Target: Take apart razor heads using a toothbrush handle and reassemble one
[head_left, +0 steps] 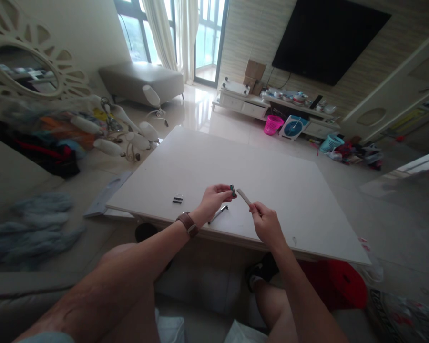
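My left hand, with a brown-strapped watch on its wrist, pinches a small black and green piece that looks like a razor cartridge. In my right hand is a flat, light grey stick, its far tip close to the cartridge; a small gap seems to lie between them. Under my left hand a razor handle, dark and silver, lies on the white table. Farther left, a small clear case with black pieces rests on the tabletop.
A small clear scrap lies by the table's near right edge. A chandelier with white shades stands on the left floor. Beneath the right side is a red roll-like object. A pink basket sits by the TV cabinet.
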Tool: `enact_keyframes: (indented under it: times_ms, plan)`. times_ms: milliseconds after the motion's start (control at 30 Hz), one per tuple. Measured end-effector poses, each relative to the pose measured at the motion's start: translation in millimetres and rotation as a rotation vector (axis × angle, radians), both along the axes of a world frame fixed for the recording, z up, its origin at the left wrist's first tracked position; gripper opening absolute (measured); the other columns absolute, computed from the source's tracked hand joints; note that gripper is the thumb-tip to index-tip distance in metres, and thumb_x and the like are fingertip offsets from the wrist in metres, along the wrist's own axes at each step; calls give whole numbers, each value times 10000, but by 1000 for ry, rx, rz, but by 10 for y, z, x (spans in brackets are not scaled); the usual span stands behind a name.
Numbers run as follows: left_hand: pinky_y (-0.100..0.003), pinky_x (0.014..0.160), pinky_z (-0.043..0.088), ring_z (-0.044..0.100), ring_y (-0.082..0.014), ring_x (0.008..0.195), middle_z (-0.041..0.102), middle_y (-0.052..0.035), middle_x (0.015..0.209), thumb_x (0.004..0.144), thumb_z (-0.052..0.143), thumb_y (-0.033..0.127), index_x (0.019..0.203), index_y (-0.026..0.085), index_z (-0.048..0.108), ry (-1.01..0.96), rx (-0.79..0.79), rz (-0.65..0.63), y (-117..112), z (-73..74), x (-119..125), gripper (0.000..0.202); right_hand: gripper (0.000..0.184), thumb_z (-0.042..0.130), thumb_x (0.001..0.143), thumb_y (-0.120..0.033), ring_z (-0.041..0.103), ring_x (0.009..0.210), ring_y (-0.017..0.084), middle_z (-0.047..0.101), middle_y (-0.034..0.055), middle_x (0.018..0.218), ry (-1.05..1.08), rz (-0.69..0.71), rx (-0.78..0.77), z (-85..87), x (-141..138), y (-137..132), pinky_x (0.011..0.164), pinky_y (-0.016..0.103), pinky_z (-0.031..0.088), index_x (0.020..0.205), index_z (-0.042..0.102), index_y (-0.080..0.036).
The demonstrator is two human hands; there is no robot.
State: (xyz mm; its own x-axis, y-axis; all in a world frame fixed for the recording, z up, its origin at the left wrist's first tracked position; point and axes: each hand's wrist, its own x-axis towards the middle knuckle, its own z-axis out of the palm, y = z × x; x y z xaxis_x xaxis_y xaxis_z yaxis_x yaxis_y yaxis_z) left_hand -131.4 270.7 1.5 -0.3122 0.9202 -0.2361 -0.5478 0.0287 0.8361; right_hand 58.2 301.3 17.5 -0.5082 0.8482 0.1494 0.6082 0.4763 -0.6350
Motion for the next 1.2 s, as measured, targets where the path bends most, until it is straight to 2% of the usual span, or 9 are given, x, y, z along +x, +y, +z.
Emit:
enact_keyframes:
  times_ms: [367,533,667,867,1200]
  plan:
    - [-274,735,519,691,-135,704,727,-63,780,721,754,95,843,99,671,2,-13,36,7,4,-30,147,371,441,989,-434,405,521,112,457,-37,533,-32,57,-20,20,11,-3,552,266,249,717,537,-202]
    - [-265,721,517,711,-158,748,732,-83,796,730,740,99,852,93,668,9,-10,23,13,3,-30,141,364,440,988,-438,396,515,114,447,-37,528,-18,18,10,17,19,8,546,267,247,734,552,-202]
    - [-271,728,524,685,-128,686,724,-61,771,710,754,97,830,99,672,0,-15,45,19,1,-27,146,381,433,990,-439,401,519,117,455,-32,532,-33,70,-15,6,16,2,548,270,246,712,536,-200]
    - [-267,727,521,702,-150,742,735,-77,799,694,785,136,840,107,675,13,5,18,19,-24,-30,185,362,433,991,-436,397,512,116,439,-41,527,-24,28,1,-10,14,10,551,273,241,738,553,-205]
    - [-272,725,531,671,-119,669,716,-48,749,715,762,89,811,112,667,-6,-35,48,2,11,-27,137,369,426,995,-420,397,531,119,463,-32,547,-37,69,-22,-41,-35,-36,560,275,232,706,507,-205]
